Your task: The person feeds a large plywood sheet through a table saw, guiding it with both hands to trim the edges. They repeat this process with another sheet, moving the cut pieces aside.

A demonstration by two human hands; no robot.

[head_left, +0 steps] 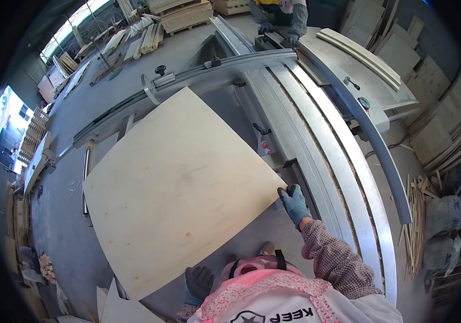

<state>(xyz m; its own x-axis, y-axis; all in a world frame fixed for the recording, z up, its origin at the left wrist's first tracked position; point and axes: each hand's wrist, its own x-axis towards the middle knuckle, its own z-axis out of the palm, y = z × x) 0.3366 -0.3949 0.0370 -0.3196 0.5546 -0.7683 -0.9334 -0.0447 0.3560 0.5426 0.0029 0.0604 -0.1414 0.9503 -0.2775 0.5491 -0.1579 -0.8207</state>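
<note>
A large pale plywood sheet (182, 177) lies at an angle in front of me, partly over the frame of a sliding table saw (316, 140). My right hand (295, 204), in a blue glove with dark fingers, is closed on the sheet's right corner, beside the saw's metal table. My left hand (199, 282), gloved with a dark grey palm, is at the sheet's near edge by my body. Its fingers look stretched out, with the palm showing. Whether it touches the edge I cannot tell.
A grey crossbar fence (187, 81) runs behind the sheet. A long grey rip fence (368, 126) stands to the right. Another person's gloved hand (292, 39) is at the saw's far end. Wood strips (414, 226) and plastic bags (446, 215) lie at right, plywood offcuts (125, 309) at lower left.
</note>
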